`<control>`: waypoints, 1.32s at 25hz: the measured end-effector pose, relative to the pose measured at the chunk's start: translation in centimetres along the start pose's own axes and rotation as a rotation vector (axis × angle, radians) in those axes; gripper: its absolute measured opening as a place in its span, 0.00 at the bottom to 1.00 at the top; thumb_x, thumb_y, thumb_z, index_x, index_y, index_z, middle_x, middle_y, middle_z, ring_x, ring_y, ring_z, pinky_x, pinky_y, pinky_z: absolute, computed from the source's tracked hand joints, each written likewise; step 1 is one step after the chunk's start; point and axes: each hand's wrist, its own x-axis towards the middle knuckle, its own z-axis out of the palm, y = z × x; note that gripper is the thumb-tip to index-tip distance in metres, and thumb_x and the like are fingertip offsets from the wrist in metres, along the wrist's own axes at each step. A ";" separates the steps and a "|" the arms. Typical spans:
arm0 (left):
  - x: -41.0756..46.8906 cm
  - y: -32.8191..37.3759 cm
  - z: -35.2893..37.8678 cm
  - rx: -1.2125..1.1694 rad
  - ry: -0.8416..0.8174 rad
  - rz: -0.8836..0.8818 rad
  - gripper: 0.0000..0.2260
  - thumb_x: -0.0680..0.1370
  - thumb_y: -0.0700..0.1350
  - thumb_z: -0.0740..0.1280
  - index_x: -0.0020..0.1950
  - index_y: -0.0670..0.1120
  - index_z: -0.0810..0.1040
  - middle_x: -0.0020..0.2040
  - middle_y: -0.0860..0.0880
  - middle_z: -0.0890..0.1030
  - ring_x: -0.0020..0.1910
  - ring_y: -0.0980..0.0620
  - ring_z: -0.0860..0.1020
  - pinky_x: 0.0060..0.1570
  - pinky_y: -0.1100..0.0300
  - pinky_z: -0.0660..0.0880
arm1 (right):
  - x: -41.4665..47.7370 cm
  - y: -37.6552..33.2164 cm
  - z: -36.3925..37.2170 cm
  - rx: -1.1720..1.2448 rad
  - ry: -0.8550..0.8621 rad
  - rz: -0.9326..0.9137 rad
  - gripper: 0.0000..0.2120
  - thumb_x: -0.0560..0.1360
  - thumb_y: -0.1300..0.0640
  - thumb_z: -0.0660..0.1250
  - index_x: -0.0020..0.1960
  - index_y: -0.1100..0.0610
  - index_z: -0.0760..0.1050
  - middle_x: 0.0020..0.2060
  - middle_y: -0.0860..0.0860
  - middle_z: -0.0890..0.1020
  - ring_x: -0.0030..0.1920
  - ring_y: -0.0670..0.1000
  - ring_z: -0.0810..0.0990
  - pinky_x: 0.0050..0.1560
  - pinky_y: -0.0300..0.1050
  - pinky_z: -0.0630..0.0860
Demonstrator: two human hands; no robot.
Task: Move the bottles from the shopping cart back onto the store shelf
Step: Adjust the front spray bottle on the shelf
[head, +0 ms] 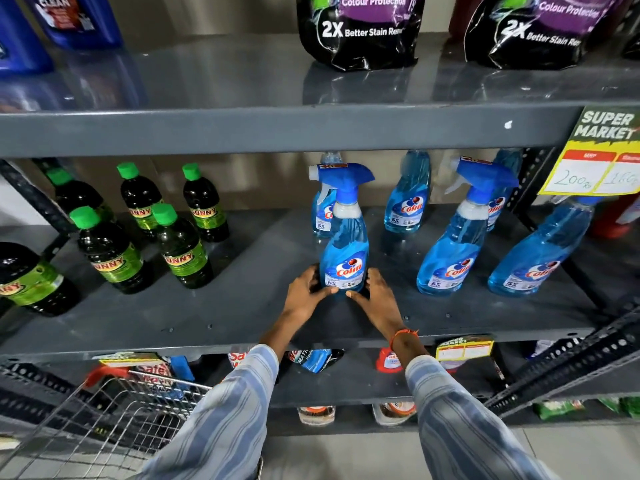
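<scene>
A blue Colin spray bottle [344, 244] stands upright on the grey middle shelf [214, 317], near its front centre. My left hand [306, 292] cups the bottle's base from the left and my right hand [375, 296] cups it from the right, fingertips touching the label's lower edge. Several more blue spray bottles [453, 244] stand behind and to the right. The wire shopping cart [104, 420] sits at the lower left; its contents are hidden from view.
Green-capped dark bottles [110, 252] fill the shelf's left side. Black detergent pouches [360, 29] and blue jugs [76, 19] stand on the upper shelf. A yellow price tag [595, 164] hangs at the right. Packets lie on the lower shelf.
</scene>
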 end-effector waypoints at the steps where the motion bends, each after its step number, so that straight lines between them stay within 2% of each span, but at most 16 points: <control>1: 0.1 0.0 -0.1 -0.003 -0.013 0.002 0.24 0.70 0.39 0.73 0.64 0.39 0.71 0.62 0.41 0.79 0.58 0.48 0.78 0.57 0.69 0.74 | 0.0 -0.2 -0.1 0.009 -0.016 0.005 0.23 0.69 0.60 0.72 0.60 0.62 0.67 0.59 0.59 0.77 0.60 0.57 0.76 0.60 0.50 0.74; 3: 0.1 0.1 -0.5 -0.018 -0.048 0.004 0.26 0.70 0.40 0.74 0.66 0.40 0.70 0.63 0.42 0.78 0.62 0.46 0.77 0.63 0.57 0.73 | -0.3 -0.7 -0.2 0.059 -0.007 0.034 0.30 0.67 0.56 0.74 0.64 0.62 0.66 0.63 0.59 0.75 0.64 0.58 0.74 0.65 0.53 0.73; 5: -0.8 0.6 -1.0 -0.014 -0.008 0.023 0.29 0.70 0.44 0.74 0.69 0.42 0.68 0.66 0.48 0.76 0.64 0.52 0.75 0.65 0.59 0.71 | -2.0 -1.9 -0.2 0.115 0.247 -0.018 0.34 0.68 0.53 0.73 0.68 0.62 0.63 0.66 0.60 0.70 0.67 0.57 0.70 0.70 0.52 0.68; 7: -2.2 1.3 -2.7 -0.045 0.190 0.136 0.25 0.72 0.46 0.72 0.66 0.44 0.70 0.62 0.51 0.77 0.61 0.57 0.75 0.63 0.64 0.71 | -4.6 -4.9 1.2 0.191 0.577 -0.192 0.26 0.72 0.53 0.66 0.66 0.64 0.65 0.62 0.60 0.71 0.64 0.55 0.71 0.70 0.44 0.67; 8: -3.0 1.7 -3.9 -0.062 0.338 0.218 0.21 0.73 0.45 0.71 0.63 0.44 0.72 0.58 0.50 0.79 0.57 0.57 0.77 0.60 0.66 0.72 | -5.8 -6.9 2.1 0.231 0.646 -0.277 0.22 0.73 0.54 0.64 0.64 0.64 0.67 0.59 0.59 0.71 0.62 0.50 0.71 0.68 0.41 0.67; 10: -4.2 1.7 -6.8 -0.037 0.630 0.331 0.15 0.75 0.47 0.68 0.57 0.42 0.73 0.50 0.45 0.79 0.50 0.50 0.78 0.54 0.60 0.74 | -6.7 -10.9 4.9 0.290 0.582 -0.395 0.18 0.75 0.55 0.61 0.62 0.63 0.69 0.55 0.54 0.71 0.56 0.40 0.71 0.63 0.34 0.67; 12: -4.6 0.4 -9.9 0.048 0.857 0.317 0.16 0.75 0.48 0.68 0.56 0.40 0.71 0.49 0.40 0.76 0.49 0.42 0.76 0.53 0.50 0.74 | -6.0 -13.5 8.5 0.287 0.383 -0.428 0.16 0.76 0.56 0.60 0.63 0.59 0.69 0.51 0.51 0.71 0.50 0.44 0.74 0.59 0.32 0.69; 14: -4.5 -3.2 -13.2 0.089 0.958 0.143 0.22 0.73 0.45 0.71 0.62 0.38 0.69 0.55 0.36 0.74 0.55 0.38 0.74 0.58 0.45 0.71 | -3.9 -14.8 13.0 0.256 0.141 -0.393 0.16 0.76 0.60 0.62 0.64 0.60 0.69 0.53 0.56 0.74 0.51 0.53 0.78 0.58 0.40 0.74; 16: -4.5 -6.7 -16.5 0.049 0.826 0.014 0.30 0.70 0.40 0.72 0.69 0.38 0.64 0.64 0.34 0.70 0.64 0.37 0.70 0.66 0.44 0.68 | -1.7 -15.3 17.0 0.188 -0.114 -0.275 0.21 0.75 0.64 0.63 0.67 0.64 0.65 0.61 0.63 0.73 0.61 0.59 0.76 0.64 0.49 0.72; 18: -4.0 -9.0 -18.8 0.019 0.559 -0.064 0.37 0.68 0.41 0.71 0.73 0.40 0.57 0.71 0.35 0.66 0.70 0.38 0.66 0.70 0.43 0.65 | 0.3 -15.6 19.4 0.115 -0.302 -0.190 0.26 0.75 0.65 0.62 0.71 0.63 0.59 0.69 0.61 0.68 0.69 0.59 0.69 0.71 0.52 0.65; 20: -2.7 -9.2 -20.2 0.074 0.321 -0.094 0.42 0.65 0.46 0.71 0.73 0.36 0.55 0.72 0.36 0.65 0.71 0.39 0.66 0.71 0.44 0.64 | 1.6 -15.4 20.1 0.050 -0.343 -0.134 0.29 0.76 0.62 0.61 0.74 0.59 0.55 0.72 0.57 0.67 0.70 0.58 0.67 0.71 0.51 0.64; 22: -1.2 -7.6 -20.3 0.135 0.188 -0.082 0.45 0.62 0.53 0.71 0.72 0.35 0.58 0.70 0.36 0.68 0.70 0.41 0.68 0.70 0.48 0.66 | 2.8 -14.2 19.6 0.027 -0.324 -0.082 0.30 0.76 0.60 0.61 0.74 0.57 0.53 0.71 0.57 0.68 0.70 0.59 0.69 0.69 0.53 0.66; 23: -1.8 -8.5 -22.6 0.139 0.223 -0.130 0.43 0.62 0.52 0.72 0.72 0.36 0.60 0.69 0.37 0.70 0.69 0.42 0.70 0.68 0.52 0.67 | 2.5 -15.8 21.4 0.016 -0.392 -0.107 0.30 0.76 0.59 0.62 0.74 0.57 0.54 0.70 0.58 0.69 0.69 0.60 0.69 0.68 0.53 0.67; 25: -1.8 -8.8 -23.8 0.171 0.245 -0.156 0.38 0.65 0.48 0.73 0.71 0.37 0.63 0.67 0.38 0.74 0.67 0.43 0.72 0.63 0.58 0.67 | 2.5 -16.7 22.0 -0.008 -0.385 -0.134 0.28 0.75 0.57 0.64 0.71 0.60 0.57 0.68 0.61 0.71 0.67 0.60 0.71 0.65 0.52 0.68; 28: -2.9 -9.1 -23.7 0.185 0.217 -0.146 0.37 0.66 0.50 0.71 0.72 0.40 0.63 0.67 0.40 0.74 0.67 0.44 0.73 0.66 0.52 0.69 | 1.9 -16.3 21.9 0.025 -0.318 -0.160 0.23 0.73 0.57 0.67 0.64 0.63 0.64 0.64 0.63 0.73 0.64 0.59 0.73 0.61 0.49 0.70; 33: -4.3 -9.5 -23.7 0.220 0.226 -0.159 0.31 0.73 0.45 0.71 0.72 0.44 0.62 0.67 0.41 0.74 0.67 0.44 0.72 0.63 0.57 0.68 | 0.3 -15.5 22.3 0.061 -0.305 -0.220 0.22 0.72 0.59 0.69 0.62 0.63 0.67 0.60 0.63 0.75 0.60 0.60 0.75 0.63 0.55 0.73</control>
